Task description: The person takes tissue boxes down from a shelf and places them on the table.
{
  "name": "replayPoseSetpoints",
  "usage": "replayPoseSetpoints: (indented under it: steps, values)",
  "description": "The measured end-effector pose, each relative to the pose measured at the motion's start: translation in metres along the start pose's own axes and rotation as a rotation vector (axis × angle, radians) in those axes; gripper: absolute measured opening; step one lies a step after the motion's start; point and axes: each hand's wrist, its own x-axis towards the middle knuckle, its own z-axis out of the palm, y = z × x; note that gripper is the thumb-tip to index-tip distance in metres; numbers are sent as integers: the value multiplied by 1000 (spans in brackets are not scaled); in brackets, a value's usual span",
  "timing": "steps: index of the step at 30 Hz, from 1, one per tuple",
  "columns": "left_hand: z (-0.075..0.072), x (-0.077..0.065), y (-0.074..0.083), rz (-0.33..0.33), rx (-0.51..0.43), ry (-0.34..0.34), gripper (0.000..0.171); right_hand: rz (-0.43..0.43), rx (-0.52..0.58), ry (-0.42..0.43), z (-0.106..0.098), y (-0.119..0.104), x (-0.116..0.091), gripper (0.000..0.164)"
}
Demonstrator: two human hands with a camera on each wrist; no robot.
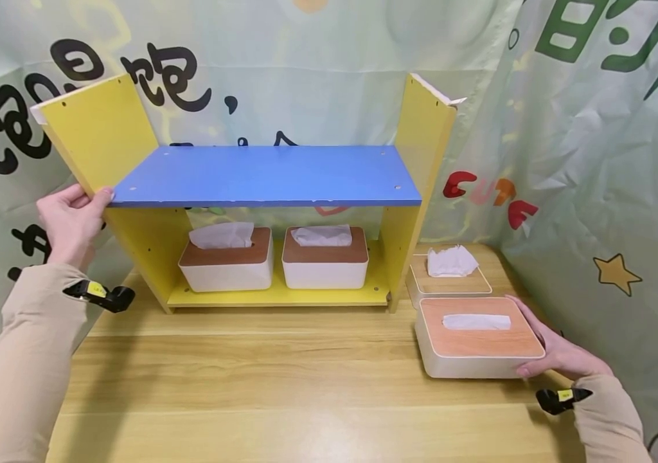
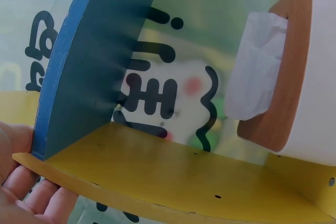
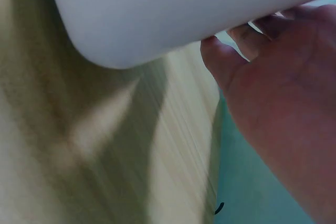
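Observation:
My left hand (image 1: 72,217) grips the front edge of the left yellow side panel (image 1: 100,122) of a small shelf, thumb by the end of its blue board (image 1: 271,173). In the left wrist view, the curled fingers (image 2: 39,195) go round that panel. At the right, my right hand (image 1: 572,352) holds a white tissue box (image 1: 479,366) by its right end, thumb at the front corner. The box has a light wood lid with a tissue showing; its white wall (image 3: 157,14) fills the top of the right wrist view. Whether its base touches the table cannot be told.
Two tissue boxes with brown lids, a left one (image 1: 227,276) and a right one (image 1: 324,275), stand on the shelf's yellow bottom board (image 1: 277,298). Another tissue box (image 1: 450,284) stands behind the held one. A printed curtain (image 1: 595,193) hangs behind the wooden table (image 1: 283,386).

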Motion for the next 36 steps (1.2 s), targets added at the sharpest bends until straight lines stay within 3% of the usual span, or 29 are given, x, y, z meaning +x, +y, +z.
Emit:
replayPoseSetpoints:
  steps: [20,36]
  values:
    - [1,-1,1,-7,-17,-8,49,30,48,-35,-5,9,-3,127]
    - [0,0,0,4,1,-2,48,-17,-50,-3,-8,17,-2,127]
